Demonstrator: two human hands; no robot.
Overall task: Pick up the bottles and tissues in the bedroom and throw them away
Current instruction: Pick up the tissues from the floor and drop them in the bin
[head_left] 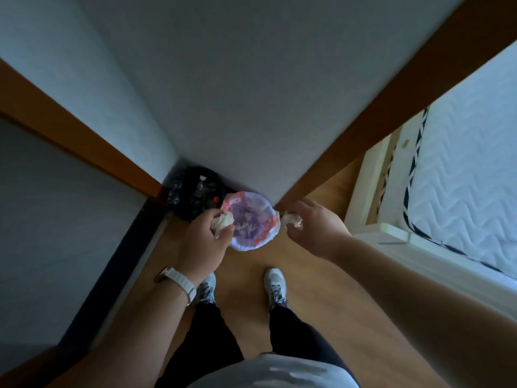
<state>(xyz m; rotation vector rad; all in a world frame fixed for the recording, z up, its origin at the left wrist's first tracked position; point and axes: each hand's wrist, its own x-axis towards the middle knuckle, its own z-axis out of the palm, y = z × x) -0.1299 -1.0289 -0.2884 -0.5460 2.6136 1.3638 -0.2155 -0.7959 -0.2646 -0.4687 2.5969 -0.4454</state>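
A small bin lined with a white and red plastic bag (265, 217) stands on the wood floor in the room's corner, with several crumpled tissues inside it. My left hand (202, 242) grips a crumpled white tissue (222, 221) over the bin's left rim. Just right of the bin, my right hand (313, 228) pinches another crumpled tissue (292, 219). A black bag (193, 191) behind the bin holds clear bottles.
A bed with a white quilted mattress (461, 186) in a pale frame stands at the right. Grey walls with brown trim meet in the corner ahead. A dark sliding-door track (126, 264) runs along the left. My feet in white shoes (275, 284) stand on the floor.
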